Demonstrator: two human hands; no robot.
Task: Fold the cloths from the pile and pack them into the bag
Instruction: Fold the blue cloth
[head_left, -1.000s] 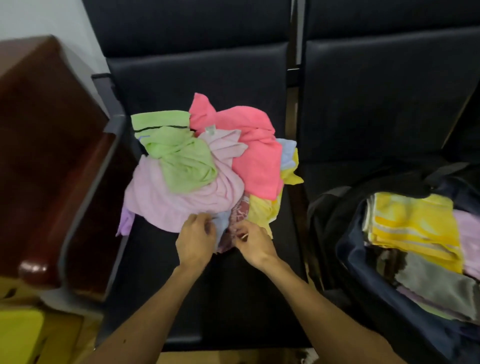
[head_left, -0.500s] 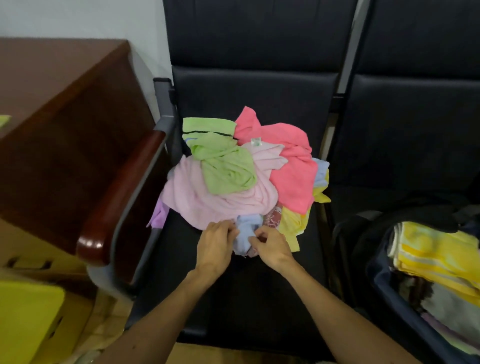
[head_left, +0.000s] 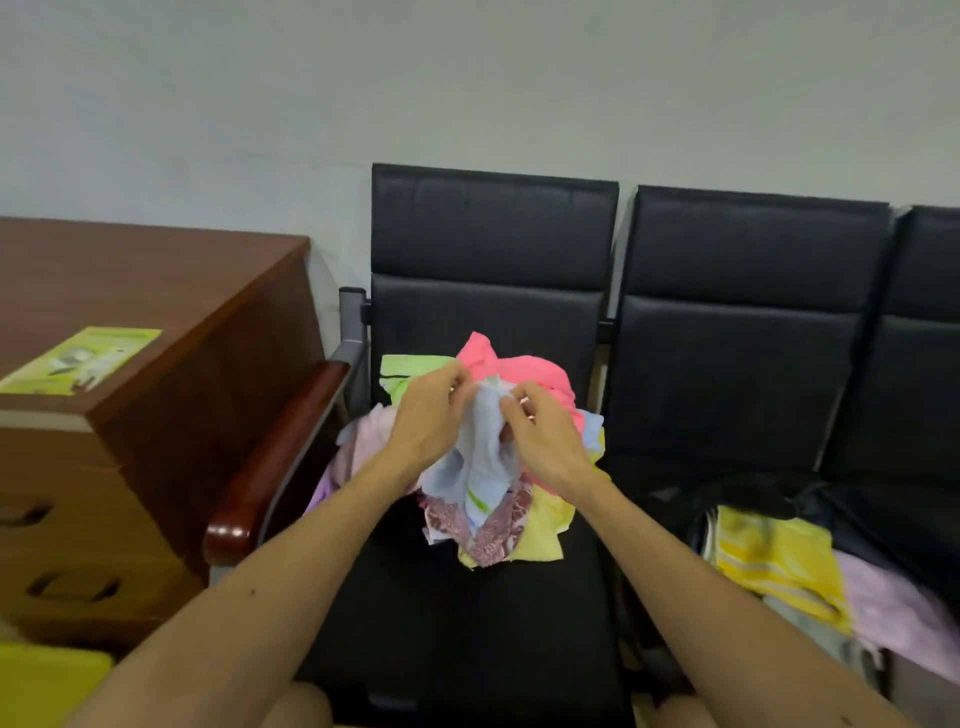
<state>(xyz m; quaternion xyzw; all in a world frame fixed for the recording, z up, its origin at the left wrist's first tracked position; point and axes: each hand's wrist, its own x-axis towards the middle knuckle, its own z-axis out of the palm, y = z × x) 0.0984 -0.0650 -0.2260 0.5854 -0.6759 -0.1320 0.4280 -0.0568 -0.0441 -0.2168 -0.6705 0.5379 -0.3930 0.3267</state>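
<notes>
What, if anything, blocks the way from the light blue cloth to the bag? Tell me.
Nothing visible does. Both the left hand and right hand pinch the light blue cloth above the pile; the open bag sits on the next seat.

A pale blue cloth (head_left: 480, 457) with a green stripe; behind it a pink cloth (head_left: 540, 374); below, a maroon patterned cloth (head_left: 493, 535). Black seats (head_left: 737, 332), yellow striped cloth (head_left: 769, 556) at right.

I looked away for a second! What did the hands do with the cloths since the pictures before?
Both hands, left hand and right hand, pulled the light blue cloth out from the front of the pile and lifted it up, pinching its top edge. The pile stayed on the black chair, and the bag with folded cloths stayed on the next seat.
</notes>
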